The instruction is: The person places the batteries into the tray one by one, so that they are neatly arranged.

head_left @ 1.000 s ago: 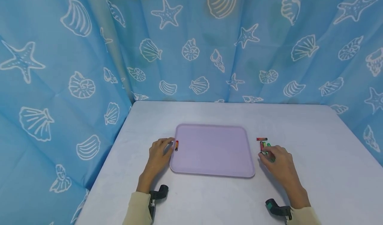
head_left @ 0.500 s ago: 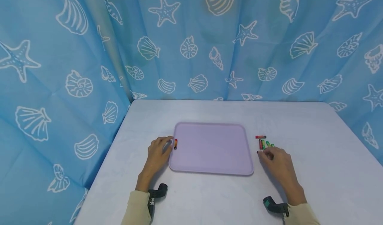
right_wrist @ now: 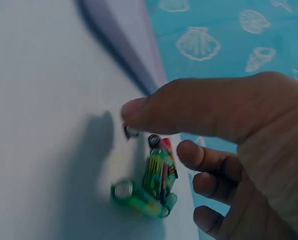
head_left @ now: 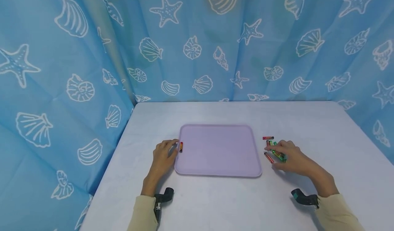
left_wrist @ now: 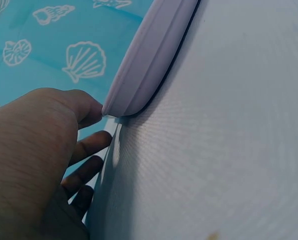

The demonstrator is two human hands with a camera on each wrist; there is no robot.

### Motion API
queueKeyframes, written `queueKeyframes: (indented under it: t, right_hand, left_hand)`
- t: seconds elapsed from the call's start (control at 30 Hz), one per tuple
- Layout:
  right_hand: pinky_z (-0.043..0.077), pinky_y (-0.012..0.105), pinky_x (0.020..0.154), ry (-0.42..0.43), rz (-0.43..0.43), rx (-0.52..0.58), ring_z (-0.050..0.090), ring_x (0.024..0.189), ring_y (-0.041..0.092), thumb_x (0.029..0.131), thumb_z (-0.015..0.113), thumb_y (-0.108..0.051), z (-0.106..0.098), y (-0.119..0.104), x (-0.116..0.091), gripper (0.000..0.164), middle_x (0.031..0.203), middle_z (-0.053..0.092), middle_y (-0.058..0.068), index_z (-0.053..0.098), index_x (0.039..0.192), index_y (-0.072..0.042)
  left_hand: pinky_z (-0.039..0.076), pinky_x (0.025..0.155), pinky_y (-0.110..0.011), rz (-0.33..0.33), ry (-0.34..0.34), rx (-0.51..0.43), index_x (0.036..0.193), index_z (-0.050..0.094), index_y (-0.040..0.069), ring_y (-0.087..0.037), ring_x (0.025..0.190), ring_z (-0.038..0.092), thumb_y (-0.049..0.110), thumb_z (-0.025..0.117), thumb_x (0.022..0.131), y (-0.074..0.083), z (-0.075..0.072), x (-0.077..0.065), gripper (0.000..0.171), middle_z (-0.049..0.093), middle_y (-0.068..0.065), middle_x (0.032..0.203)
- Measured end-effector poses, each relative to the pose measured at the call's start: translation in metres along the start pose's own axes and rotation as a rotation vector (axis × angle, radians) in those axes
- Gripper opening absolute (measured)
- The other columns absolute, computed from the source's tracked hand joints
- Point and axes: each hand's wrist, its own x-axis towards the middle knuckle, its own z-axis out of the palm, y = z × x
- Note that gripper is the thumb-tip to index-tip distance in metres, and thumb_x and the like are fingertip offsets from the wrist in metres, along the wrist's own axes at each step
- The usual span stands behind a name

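A lilac tray lies on the white table, with one red-and-black battery along its left side. My left hand rests at the tray's left edge; in the left wrist view the thumb is right at the rim, its other fingers loosely bent. To the tray's right, my right hand reaches over a small group of batteries, thumb and fingers spread apart. A red battery lies slanted between thumb and fingertips. Green batteries lie under the hand, partly hidden by it in the head view.
Another red battery lies crosswise behind the group. A blue curtain with white shell and starfish prints hangs behind the table and along its left side. Black wrist cameras sit on both wrists.
My right hand has turned and its fingers have spread; its wrist and forearm have swung to the right. The slanted red battery now shows beside the thumb. The left hand stays at the tray.
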Motion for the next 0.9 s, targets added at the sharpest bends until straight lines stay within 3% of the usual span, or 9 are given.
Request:
queueKeyframes:
  t: [0.13,0.3,0.47,0.7,0.9]
  right_hand:
    - [0.033,0.037,0.071,-0.066,0.007,-0.065,0.042,0.091,0.021,0.076,0.085,-0.017,0.000,0.001,0.003,0.056,0.102,0.053,0.003,0.067,0.128,-0.013]
    - [0.028,0.035,0.067,-0.060,-0.029,-0.088,0.038,0.086,0.018,0.078,0.084,-0.017,0.000,0.003,0.008,0.050,0.097,0.050,0.000,0.069,0.126,-0.016]
    - [0.030,0.036,0.069,-0.057,-0.043,-0.074,0.040,0.088,0.018,0.080,0.084,-0.024,0.001,0.006,0.010,0.046,0.098,0.050,-0.001,0.070,0.123,-0.016]
    - [0.042,0.041,0.077,0.040,0.010,0.017,0.044,0.100,0.024,0.080,0.084,-0.024,0.009,0.003,0.008,0.046,0.108,0.055,0.005,0.070,0.121,-0.008]
    - [0.042,0.041,0.075,0.183,-0.035,0.061,0.044,0.101,0.023,0.080,0.085,-0.019,0.017,-0.009,0.014,0.042,0.101,0.056,0.003,0.070,0.118,-0.010]
  left_hand:
    - [0.024,0.107,-0.061,-0.015,-0.007,0.009,0.135,0.061,0.011,-0.041,0.128,0.042,0.016,0.061,0.099,0.000,-0.002,0.000,0.037,0.058,-0.014,0.129]
    - [0.024,0.107,-0.061,-0.016,0.004,0.005,0.135,0.062,0.011,-0.041,0.128,0.042,0.017,0.061,0.099,0.001,-0.002,0.000,0.036,0.058,-0.014,0.129]
    - [0.026,0.105,-0.061,-0.003,0.009,0.008,0.135,0.062,0.010,-0.041,0.127,0.044,0.016,0.062,0.099,0.000,-0.001,0.000,0.037,0.059,-0.015,0.129]
    - [0.027,0.104,-0.062,0.005,0.024,0.013,0.133,0.063,0.010,-0.041,0.125,0.045,0.015,0.062,0.098,-0.001,-0.002,-0.002,0.036,0.060,-0.014,0.127]
    - [0.027,0.104,-0.062,0.010,0.028,0.005,0.134,0.062,0.011,-0.041,0.125,0.045,0.015,0.063,0.097,-0.001,0.000,-0.001,0.037,0.059,-0.014,0.128]
